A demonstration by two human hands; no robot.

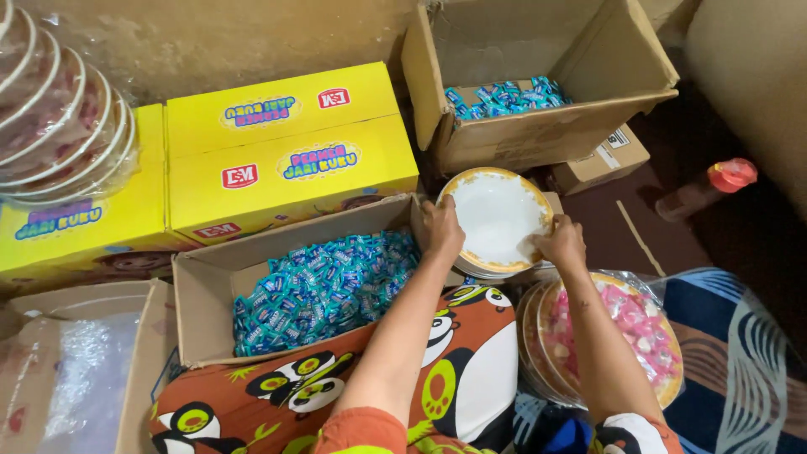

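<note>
Both my hands hold a white plate with a gold patterned rim (496,210), tilted on top of a stack of similar plates. My left hand (440,225) grips its left rim. My right hand (561,242) grips its lower right rim. Just left of my left hand is an open cardboard box (202,294) full of small blue-wrapped candies (324,286). Below my right arm lies a plastic-wrapped plate of pink candies (635,328).
Another open carton (521,139) with blue candies stands behind the plate. Yellow printed boxes (286,160) sit at the back left, under wrapped plates (59,126). A red-capped dark bottle (706,189) lies at right. A panda-print cushion (353,378) lies under my arms.
</note>
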